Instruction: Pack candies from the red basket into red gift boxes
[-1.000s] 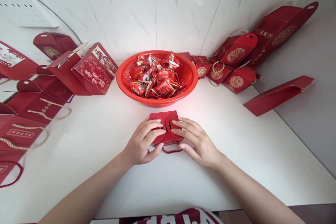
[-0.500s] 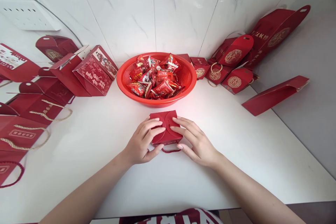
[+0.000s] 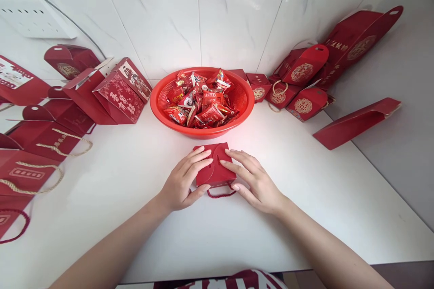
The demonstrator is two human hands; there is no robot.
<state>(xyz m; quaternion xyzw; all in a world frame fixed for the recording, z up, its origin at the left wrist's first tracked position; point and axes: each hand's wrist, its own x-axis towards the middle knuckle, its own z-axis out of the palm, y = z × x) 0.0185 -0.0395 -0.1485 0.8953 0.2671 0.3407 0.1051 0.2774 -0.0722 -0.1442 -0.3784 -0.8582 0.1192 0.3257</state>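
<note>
A small red box lies on the white table, its top formed by two curved flaps with slits. A dark red cord handle loops out from its near side. On the box's left part rest the fingertips of my left hand, spread, with the thumb at the near left corner. My right hand touches the right part, fingers also apart, its thumb by the near right corner. Just beyond the box stands a red basket holding several wrapped candies.
Red gift boxes and bags with rope handles line the left side. More red boxes stand at the back right, with a narrow red box near the right wall. Behind is a tiled wall.
My fingers have shifted slightly on the flaps, and more of the slits now shows. The cord handle is a little more visible between my thumbs.
</note>
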